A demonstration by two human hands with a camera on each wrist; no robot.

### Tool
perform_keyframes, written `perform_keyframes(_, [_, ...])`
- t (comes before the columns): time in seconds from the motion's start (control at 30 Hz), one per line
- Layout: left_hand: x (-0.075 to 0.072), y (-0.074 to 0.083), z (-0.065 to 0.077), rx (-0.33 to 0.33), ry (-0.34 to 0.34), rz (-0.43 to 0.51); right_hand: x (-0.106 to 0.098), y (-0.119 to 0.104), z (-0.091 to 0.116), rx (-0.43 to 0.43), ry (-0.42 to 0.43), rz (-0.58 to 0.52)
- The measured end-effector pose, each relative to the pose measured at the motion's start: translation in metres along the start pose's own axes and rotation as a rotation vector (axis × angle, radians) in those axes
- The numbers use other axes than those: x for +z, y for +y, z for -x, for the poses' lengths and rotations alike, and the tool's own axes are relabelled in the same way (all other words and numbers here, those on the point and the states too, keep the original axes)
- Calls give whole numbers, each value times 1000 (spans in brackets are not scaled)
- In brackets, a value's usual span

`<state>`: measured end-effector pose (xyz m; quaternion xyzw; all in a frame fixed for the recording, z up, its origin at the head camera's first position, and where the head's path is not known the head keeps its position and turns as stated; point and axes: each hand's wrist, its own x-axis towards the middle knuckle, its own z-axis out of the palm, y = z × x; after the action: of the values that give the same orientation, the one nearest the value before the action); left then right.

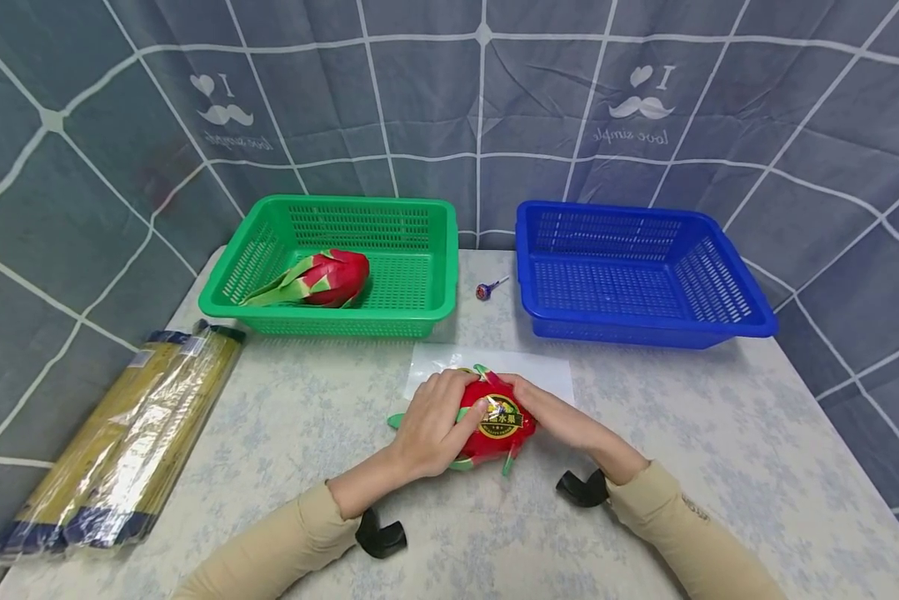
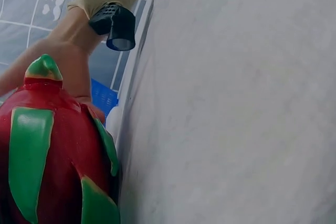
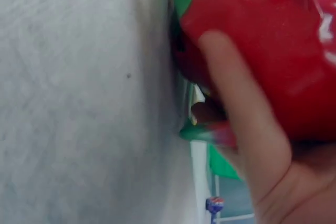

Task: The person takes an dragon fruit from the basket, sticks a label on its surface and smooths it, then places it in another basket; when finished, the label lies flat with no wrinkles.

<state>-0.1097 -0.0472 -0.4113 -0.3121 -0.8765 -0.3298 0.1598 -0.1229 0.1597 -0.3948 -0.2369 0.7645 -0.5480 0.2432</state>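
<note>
A red dragon fruit (image 1: 479, 446) with green scales and a black-and-gold round label lies at the middle of the table, gripped from both sides. My left hand (image 1: 436, 421) wraps its left side, thumb across the front near the label. On the other side, my right hand (image 1: 557, 412) holds it. The right wrist view shows that thumb stretched along the red skin (image 3: 283, 66) with the other fingers mostly hidden beneath. Green-tipped scales of the dragon fruit (image 2: 63, 145) fill the lower left of the left wrist view. A white sheet (image 1: 550, 375) lies behind and partly under it.
At the back left stands a green basket (image 1: 329, 320) holding another dragon fruit (image 1: 342, 279). A blue basket (image 1: 629, 329) stands at the back right. Between them lies a lollipop (image 1: 483, 291). Long clear-wrapped golden packs (image 1: 130, 433) lie along the left edge.
</note>
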Motion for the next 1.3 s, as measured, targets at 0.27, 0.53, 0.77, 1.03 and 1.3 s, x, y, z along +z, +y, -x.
perform_keyframes(0.27, [2,-4,-1,16,55,28,-2,9,-1,-88,-80,-59])
perform_keyframes(0.53, [2,-2,0,-70,6,14,-3,2,1,-34,-113,-73])
perform_keyframes(0.77, [3,4,-1,-65,15,-44,12,-9,-2,69,85,-32])
perform_keyframes(1.03, [5,9,3,38,44,-110,27,-14,0,112,242,75])
perform_keyframes(1.3, [-1,4,3,85,-9,-58,14,-21,6,41,56,72])
